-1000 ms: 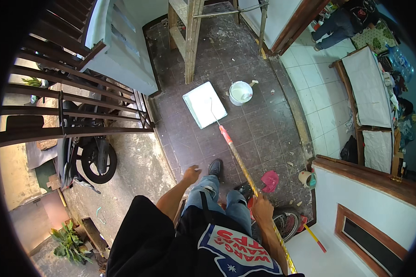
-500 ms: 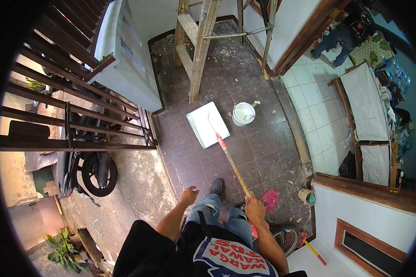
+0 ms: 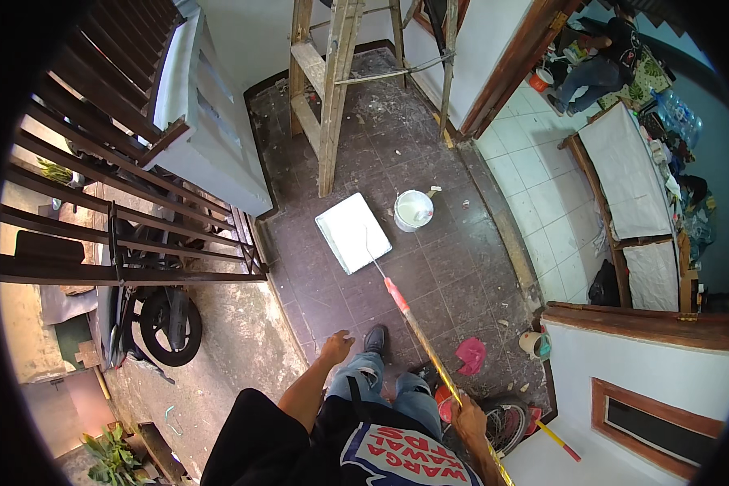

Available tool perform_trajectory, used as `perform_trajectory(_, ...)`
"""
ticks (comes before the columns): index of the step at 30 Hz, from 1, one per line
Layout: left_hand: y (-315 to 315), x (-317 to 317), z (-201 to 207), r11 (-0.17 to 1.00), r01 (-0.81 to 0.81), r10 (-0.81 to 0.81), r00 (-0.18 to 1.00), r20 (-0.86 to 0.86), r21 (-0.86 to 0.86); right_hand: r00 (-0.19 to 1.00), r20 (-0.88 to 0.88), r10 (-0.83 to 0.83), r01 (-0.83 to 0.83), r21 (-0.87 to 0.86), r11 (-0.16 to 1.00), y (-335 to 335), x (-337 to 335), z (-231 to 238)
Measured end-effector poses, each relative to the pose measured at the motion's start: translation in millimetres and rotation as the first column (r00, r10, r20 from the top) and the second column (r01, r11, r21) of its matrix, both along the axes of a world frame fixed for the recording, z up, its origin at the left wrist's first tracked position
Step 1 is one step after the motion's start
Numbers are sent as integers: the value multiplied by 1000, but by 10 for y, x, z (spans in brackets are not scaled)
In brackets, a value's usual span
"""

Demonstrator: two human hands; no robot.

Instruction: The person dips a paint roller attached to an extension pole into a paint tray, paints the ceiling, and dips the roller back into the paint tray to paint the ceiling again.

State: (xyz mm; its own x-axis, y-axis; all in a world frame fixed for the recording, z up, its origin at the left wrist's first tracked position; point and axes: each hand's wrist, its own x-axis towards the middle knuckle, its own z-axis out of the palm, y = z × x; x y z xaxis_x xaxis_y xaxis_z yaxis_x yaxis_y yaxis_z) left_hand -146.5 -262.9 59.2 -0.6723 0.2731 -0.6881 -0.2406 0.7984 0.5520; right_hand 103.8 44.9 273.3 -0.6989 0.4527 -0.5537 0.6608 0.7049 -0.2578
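Since the earlier frame our view has tipped forward: paint tray [image 3: 353, 232] and white bucket [image 3: 414, 211] sit higher, closer to the wooden ladder [image 3: 330, 97]. Our right hand [image 3: 467, 419] has its grip closed round the long roller pole [image 3: 417, 328], whose far end rests in the tray on the tiled floor [image 3: 454, 275]. Left hand [image 3: 337, 348] hangs loosely open, holding nothing.

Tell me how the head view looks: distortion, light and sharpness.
Head view: strong fisheye, the wooden ladder and gate bars bend toward a black rim; even daylight, soft shadows, the white paint tray bright but not blown out; the right hand on the roller pole fairly sharp, edges softer.
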Motion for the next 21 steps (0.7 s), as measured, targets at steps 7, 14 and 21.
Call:
perform_trajectory(7,-35,10,102,1000,-6,5,1000,-21,-11,1000,9,-18,17,66,998,-45,206,-115)
perform_trajectory(14,21,200,144,999,9,-8,1000,8,-33,997,-32,70,-69,44,997,-124,-506,-378)
perform_trajectory(21,16,398,31,997,-68,67,998,4,37,989,-81,121,-118,47,992,51,-6,-107)
